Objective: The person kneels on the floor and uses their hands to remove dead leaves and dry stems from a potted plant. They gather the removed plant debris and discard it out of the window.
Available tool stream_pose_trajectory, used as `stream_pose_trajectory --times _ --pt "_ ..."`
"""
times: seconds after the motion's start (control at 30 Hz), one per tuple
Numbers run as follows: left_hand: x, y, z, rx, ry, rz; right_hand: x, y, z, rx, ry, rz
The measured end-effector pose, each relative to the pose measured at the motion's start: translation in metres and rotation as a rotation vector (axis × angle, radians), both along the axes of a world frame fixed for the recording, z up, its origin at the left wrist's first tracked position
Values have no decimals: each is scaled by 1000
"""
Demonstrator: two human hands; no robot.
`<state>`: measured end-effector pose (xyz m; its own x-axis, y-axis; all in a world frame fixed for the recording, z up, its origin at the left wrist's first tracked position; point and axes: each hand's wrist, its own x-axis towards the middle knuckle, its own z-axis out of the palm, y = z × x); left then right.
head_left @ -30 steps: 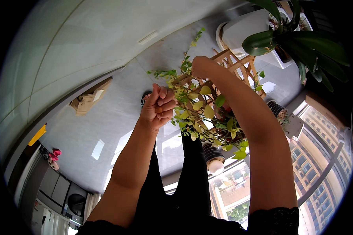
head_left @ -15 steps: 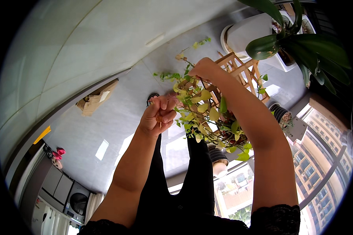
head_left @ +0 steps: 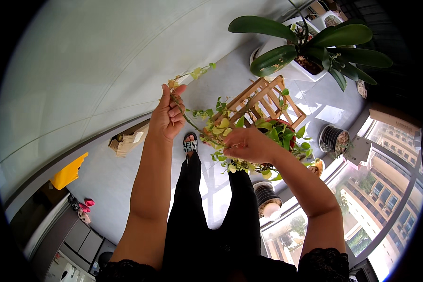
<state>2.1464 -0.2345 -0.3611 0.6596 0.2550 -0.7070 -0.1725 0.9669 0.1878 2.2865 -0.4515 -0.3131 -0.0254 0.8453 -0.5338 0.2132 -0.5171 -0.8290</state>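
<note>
A trailing vine plant with yellow-green leaves (head_left: 282, 136) grows from a red pot (head_left: 292, 141) beside a wooden slatted stand. My left hand (head_left: 169, 115) is raised up and left, its fingers curled around a long vine stem (head_left: 189, 121). Yellowed leaves (head_left: 174, 83) and a green tip stick out above that hand. Closer to the pot, my right hand (head_left: 249, 144) has its fingers bent together among the leaves. What sits between those fingertips is hidden by foliage.
The wooden stand (head_left: 258, 96) is just beyond the plant. A broad-leaved plant (head_left: 272, 61) in a white pot is at the far right. Dark ribbed pots (head_left: 333, 140) stand near the window. A cardboard box (head_left: 127, 143) and yellow item (head_left: 69, 171) lie left.
My left hand has risen up and left and now holds the vine stem. My right hand has come down from the upper vine to the leaves near the pot. The view has shifted.
</note>
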Motion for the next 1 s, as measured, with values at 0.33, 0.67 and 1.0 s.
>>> stream_pose_trajectory --times 0.33,0.67,1.0 --pt "22 -88 196 968 78 -537 -45 -88 51 148 33 -959" --pt "34 -177 213 1934 -226 -770 -41 -106 197 496 -73 -1033" --pt "6 -173 257 1658 -215 -946 -77 -145 227 432 -275 -1053"
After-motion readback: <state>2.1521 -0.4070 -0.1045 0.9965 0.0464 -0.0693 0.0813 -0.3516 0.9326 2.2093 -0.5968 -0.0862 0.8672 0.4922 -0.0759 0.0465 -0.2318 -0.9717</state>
